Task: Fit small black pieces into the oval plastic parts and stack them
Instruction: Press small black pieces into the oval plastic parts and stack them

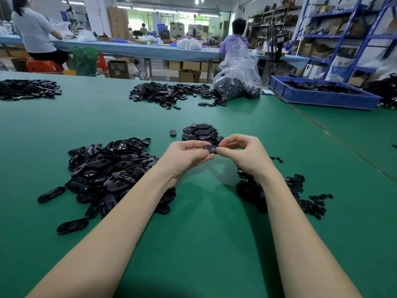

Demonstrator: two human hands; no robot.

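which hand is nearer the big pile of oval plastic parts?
Left. The left hand is just right of the pile of oval plastic parts; the right hand is farther right, across the held oval part.

Two bare forearms reach forward from the near edge of the table, angling inward until the hands meet above its middle. The left hand (186, 156) has its fingers curled, thumb on top, pinching from the left. The right hand (242, 153) mirrors it, fingers bent, thumb and fingertips pinching from the right. Both wrists are raised off the surface, fingertips nearly touching.
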